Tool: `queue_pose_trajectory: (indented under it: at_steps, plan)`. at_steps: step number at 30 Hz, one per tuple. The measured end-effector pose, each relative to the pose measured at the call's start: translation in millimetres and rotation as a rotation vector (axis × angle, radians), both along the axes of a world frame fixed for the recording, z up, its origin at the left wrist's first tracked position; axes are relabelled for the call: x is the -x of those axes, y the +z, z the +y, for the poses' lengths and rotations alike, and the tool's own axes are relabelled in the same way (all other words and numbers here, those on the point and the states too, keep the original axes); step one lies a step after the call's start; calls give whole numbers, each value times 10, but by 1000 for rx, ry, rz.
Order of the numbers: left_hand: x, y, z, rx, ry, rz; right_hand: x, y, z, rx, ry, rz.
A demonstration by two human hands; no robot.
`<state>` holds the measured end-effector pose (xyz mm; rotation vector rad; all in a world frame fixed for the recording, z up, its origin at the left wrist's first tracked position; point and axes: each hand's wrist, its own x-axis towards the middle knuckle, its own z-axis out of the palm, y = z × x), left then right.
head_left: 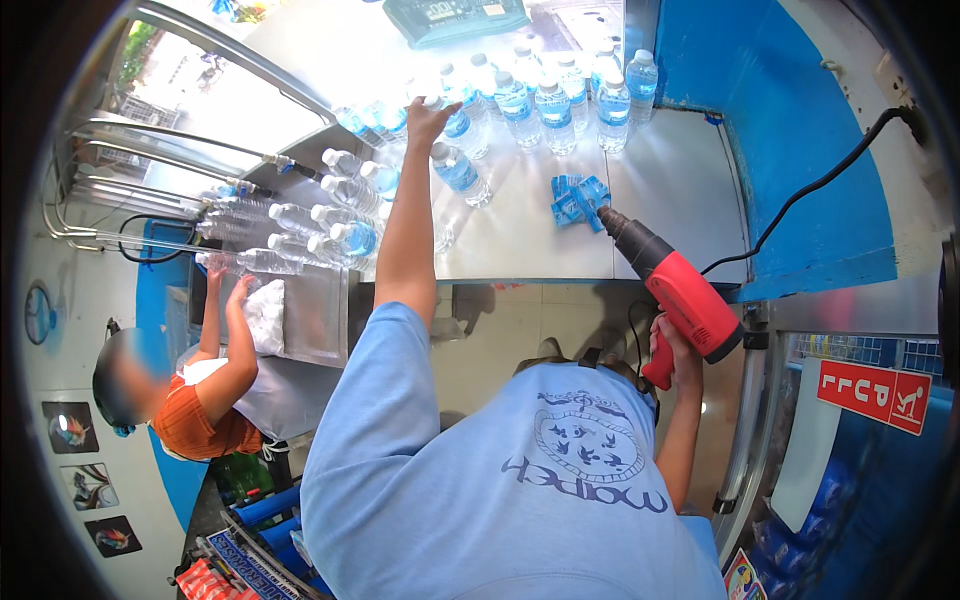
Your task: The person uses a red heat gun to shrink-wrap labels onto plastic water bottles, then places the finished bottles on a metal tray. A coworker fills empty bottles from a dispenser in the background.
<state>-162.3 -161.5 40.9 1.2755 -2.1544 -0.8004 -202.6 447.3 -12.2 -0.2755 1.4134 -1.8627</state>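
At the far side of the counter, my left hand [431,122] has its finger and thumb on either side of the cap of a labelled water bottle [458,126]. My right hand [682,348] is wrapped round the handle of a red and black heat gun [690,300]. Its nozzle points left and away, over a small pile of blue plastic label sleeves [578,200] on the counter. One labelled bottle [458,174] stands nearest me, below my left hand. Several more blue-labelled bottles [556,115] are grouped upright beyond.
A grey counter [660,190] runs before me, with a blue wall [810,160] on its right. The gun's black cord [840,165] crosses there. At left, a person in orange [215,405] handles unlabelled bottles [270,260] near metal pipes. A green-edged device [455,25] stands beyond.
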Motion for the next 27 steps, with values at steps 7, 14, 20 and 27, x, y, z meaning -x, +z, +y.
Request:
queue_pose_trajectory:
  at_steps: [7, 14, 20, 27]
  plan:
    - [-439, 151, 293, -517, 27, 684, -85, -4, 30, -26, -3, 23]
    - [-771, -179, 1588, -95, 67, 336, -160, -39, 78, 20, -18, 13]
    - [-793, -183, 1545, -12, -19, 447, -189, -61, 151, 31, 20, -1]
    - [-938, -250, 2373, 4, 6, 320, -295, -16, 149, -12, 104, 16]
